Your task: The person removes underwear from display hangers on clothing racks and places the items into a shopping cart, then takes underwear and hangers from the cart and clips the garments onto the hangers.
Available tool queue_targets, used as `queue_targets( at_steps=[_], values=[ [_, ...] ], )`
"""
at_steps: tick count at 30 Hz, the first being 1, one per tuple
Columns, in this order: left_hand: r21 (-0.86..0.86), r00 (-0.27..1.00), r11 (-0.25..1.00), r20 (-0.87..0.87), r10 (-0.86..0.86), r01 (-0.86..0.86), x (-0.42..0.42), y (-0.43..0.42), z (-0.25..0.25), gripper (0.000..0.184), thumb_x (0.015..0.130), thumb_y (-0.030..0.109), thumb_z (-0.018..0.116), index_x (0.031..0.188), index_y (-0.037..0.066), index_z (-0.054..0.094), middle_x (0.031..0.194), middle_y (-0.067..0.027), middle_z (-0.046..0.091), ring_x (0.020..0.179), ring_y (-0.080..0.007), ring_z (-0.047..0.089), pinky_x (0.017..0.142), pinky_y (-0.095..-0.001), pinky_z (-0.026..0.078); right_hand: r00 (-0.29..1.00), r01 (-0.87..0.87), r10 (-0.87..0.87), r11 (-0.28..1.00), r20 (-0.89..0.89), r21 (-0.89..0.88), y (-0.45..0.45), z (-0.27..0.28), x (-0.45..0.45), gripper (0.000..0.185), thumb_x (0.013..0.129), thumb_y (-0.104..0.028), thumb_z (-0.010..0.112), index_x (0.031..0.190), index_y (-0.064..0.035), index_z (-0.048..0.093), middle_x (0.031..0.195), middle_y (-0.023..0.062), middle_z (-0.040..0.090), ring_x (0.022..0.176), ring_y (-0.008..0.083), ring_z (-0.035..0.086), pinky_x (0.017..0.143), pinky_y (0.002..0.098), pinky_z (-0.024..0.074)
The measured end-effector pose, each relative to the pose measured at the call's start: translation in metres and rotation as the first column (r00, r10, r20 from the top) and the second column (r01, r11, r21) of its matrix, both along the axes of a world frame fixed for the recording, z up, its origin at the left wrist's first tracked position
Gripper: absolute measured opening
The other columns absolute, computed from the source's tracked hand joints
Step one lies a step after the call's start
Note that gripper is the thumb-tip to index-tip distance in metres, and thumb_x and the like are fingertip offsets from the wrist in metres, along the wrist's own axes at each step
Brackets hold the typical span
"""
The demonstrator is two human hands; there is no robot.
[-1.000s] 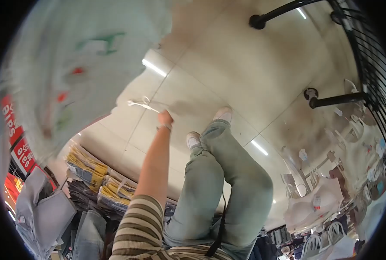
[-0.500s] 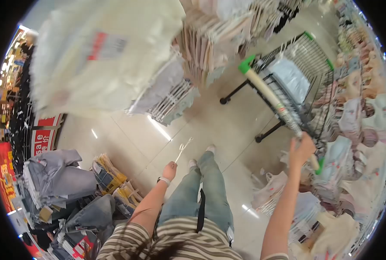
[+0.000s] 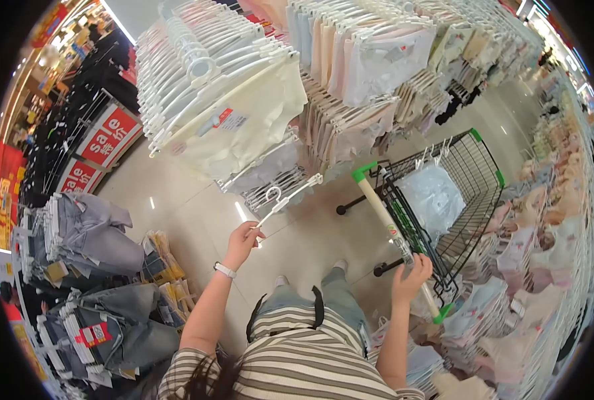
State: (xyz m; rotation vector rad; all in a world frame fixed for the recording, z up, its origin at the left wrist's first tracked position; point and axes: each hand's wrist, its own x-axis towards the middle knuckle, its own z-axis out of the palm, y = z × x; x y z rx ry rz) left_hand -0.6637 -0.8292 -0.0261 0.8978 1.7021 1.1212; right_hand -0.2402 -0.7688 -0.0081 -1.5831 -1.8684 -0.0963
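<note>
My left hand is closed on one end of a white plastic clip hanger. The hanger carries no garment and slants up to the right, with its hook in the middle. In front of it hang pale yellow underpants with a red and white label, at the near end of a row on white hangers. At the right, my right hand has its fingers curled at the handle of a shopping cart. Inside the cart lies a pale blue garment, with white hangers sticking up behind it.
Racks of pastel underwear stand ahead, and bras line the right side. Folded jeans hang at the left, below red sale signs. Tiled floor lies between them.
My left hand has lifted the hanger up and toward the rack. The view has tilted up, showing more of the racks. My right hand stays at the cart handle.
</note>
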Motion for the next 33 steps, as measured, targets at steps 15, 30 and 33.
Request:
queue_targets(
  at_steps=[15,30,33],
  values=[
    [0.078,0.984,0.994,-0.155,0.089,-0.078,-0.035,0.056,-0.003,0.020,0.092,0.010,0.051,0.105,-0.003,0.058,0.080,-0.0085,0.065,0.071,-0.0123,0.058,0.065,-0.0248,0.048,0.567,-0.820,0.808,0.533,-0.162,-0.210,0.168,0.015,-0.256,0.056,0.073,-0.008,0.061,0.126,-0.0048,0.043,0.133,0.0150,0.041,0.123,0.0370,0.036,0.100,0.0427,0.0357],
    [-0.204,0.896,0.973,-0.443,0.004,-0.105,-0.100,0.068,-0.053,0.030,0.085,0.027,0.061,0.092,-0.002,0.065,0.069,-0.0108,0.063,0.060,-0.0181,0.057,0.059,-0.0304,0.046,0.591,-0.764,0.797,0.505,-0.122,-0.403,0.171,-0.011,-0.316,0.049,0.076,-0.011,0.061,0.123,-0.0068,0.047,0.134,0.0126,0.041,0.123,0.0363,0.037,0.096,0.0416,0.0408],
    [-0.132,0.900,0.976,-0.423,0.103,-0.173,-0.107,0.053,-0.062,0.043,0.079,0.036,0.066,0.094,-0.004,0.064,0.067,-0.0132,0.064,0.061,-0.0222,0.061,0.059,-0.0321,0.047,0.673,-0.715,0.696,0.525,-0.252,-0.461,0.170,0.011,-0.307,0.046,0.077,-0.010,0.059,0.122,-0.0077,0.047,0.131,0.0142,0.042,0.120,0.0353,0.041,0.094,0.0412,0.0418]
  ],
)
